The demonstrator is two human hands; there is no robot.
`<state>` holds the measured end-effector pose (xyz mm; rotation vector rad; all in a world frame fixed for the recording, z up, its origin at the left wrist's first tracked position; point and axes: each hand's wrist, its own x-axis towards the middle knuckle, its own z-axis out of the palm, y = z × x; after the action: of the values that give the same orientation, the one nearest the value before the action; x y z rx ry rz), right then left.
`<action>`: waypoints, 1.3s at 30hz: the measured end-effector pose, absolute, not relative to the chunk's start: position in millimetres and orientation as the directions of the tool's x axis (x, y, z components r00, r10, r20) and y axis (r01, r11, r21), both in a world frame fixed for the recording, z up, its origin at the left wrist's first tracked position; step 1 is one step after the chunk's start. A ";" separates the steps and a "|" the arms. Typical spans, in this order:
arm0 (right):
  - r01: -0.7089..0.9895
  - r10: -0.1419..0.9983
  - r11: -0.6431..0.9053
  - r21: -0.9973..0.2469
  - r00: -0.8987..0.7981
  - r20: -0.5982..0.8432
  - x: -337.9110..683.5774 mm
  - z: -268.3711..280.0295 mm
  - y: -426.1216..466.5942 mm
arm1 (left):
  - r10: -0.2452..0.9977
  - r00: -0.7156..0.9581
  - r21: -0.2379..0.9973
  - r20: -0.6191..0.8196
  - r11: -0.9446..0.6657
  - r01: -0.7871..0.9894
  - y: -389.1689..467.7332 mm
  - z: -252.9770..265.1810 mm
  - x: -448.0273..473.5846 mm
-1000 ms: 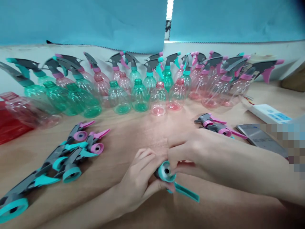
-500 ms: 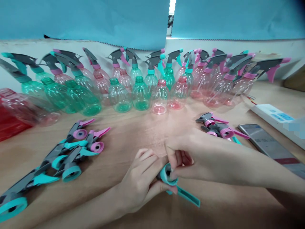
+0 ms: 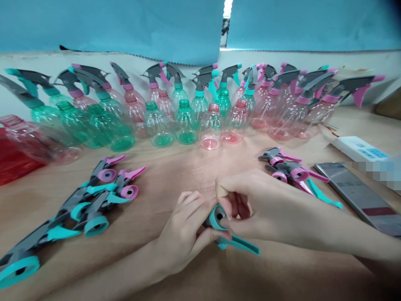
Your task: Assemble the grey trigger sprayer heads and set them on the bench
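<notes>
My left hand [image 3: 186, 232] is closed around a grey spray trigger head with a teal screw collar [image 3: 217, 217]. The collar's open end faces up towards me, showing a dark hole inside. Below the fingers its teal trigger lever [image 3: 242, 244] sticks out to the right. My right hand [image 3: 247, 205] reaches in from the right, thumb and forefinger pinched together at the collar's right rim. Anything small between those fingertips is too hidden to make out. More trigger heads with teal and pink collars [image 3: 96, 225] lie on the table to the left.
Another pile of trigger heads [image 3: 299, 173] lies right of my hands, near a phone [image 3: 354, 192] and a white device [image 3: 360, 148]. Open-necked bottles [image 3: 187, 123] stand ahead, with capped spray bottles [image 3: 224, 100] behind. A red bag [image 3: 19, 163] sits far left.
The held trigger head has risen slightly and tilted, its lever swinging up. My right fingertips have drawn from inside the collar to its rim, so more of the opening shows.
</notes>
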<state>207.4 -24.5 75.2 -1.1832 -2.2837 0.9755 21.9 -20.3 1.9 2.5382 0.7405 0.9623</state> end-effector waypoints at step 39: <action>0.636 0.817 0.467 -0.614 -0.576 0.025 199.8 72.8 -18.2 | 0.645 0.593 0.510 0.482 -0.757 0.409 -17.3 2.1 19.2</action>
<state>199.8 -18.2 72.8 -1.2335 -2.4041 0.8083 19.2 -17.3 2.1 2.4786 0.8530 0.9513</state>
